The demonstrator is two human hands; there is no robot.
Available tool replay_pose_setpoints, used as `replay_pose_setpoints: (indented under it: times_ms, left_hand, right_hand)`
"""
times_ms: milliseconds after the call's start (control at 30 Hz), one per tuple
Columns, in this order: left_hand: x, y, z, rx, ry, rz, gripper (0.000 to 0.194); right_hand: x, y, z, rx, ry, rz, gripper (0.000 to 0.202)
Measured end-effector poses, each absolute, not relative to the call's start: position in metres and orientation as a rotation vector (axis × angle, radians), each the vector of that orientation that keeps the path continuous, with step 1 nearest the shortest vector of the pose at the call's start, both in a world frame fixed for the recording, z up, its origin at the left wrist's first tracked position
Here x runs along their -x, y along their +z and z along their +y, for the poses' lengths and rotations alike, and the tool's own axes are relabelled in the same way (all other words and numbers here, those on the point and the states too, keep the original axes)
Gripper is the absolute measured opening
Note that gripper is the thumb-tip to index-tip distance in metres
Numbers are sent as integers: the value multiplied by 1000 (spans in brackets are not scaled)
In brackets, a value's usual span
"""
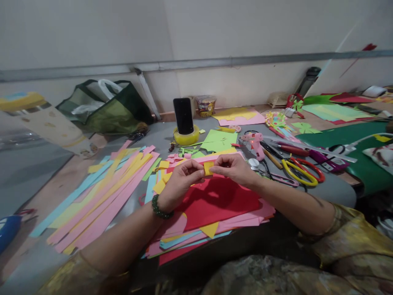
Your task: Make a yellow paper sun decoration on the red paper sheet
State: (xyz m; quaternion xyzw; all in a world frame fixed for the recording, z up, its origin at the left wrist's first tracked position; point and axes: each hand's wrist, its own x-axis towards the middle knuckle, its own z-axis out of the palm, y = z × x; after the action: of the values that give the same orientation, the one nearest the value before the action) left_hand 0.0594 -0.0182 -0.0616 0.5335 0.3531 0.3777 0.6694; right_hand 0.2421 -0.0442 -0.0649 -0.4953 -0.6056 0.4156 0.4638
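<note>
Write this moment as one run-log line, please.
left hand: pinching yellow piece | right hand: pinching yellow piece | below: red sheet

Grey tabletop (pixel 336 191) under paper strips (pixel 106 194) and scissors (pixel 286 168)

Fingers (pixel 195 177) partly hide the yellow piece (pixel 208 168); the left edge crops 1 blue object (pixel 9 232)

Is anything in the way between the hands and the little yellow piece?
No, nothing that I can see. The left hand and the right hand already hold the yellow piece at its two sides, over the red sheet.
</note>
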Motion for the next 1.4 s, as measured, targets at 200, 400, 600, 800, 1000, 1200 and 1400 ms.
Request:
replay_pose_setpoints:
  times_ms: [200,400,600,800,1000,1200,1400]
  left_hand:
    - [-59,-60,-19,-1311,856,786,27]
    - [-59,-60,-20,-1336,851,783,26]
    - [-58,-59,-21,-1421,831,776,19]
    - [-58,-60,-20,-1487,816,756,16]
    - [-59,-60,-22,-1441,766,760,21]
    - [-60,-63,-21,-1441,703,725,25]
    - [-61,-60,-24,-1433,684,722,19]
  right_hand:
    - [-243,-66,-44,1210,1013,-1499,25]
    - [-241,-64,-46,1196,1054,-1461,22]
    - [-241,-65,-45,1133,1123,-1367,31]
    - [-242,-64,-46,1121,1237,-1326,34]
    - [-242,-64,-48,1126,1181,-1388,32]
    - [-237,-68,-54,1101,888,-1558,24]
    - [-233,-77,-60,1010,643,-1681,21]
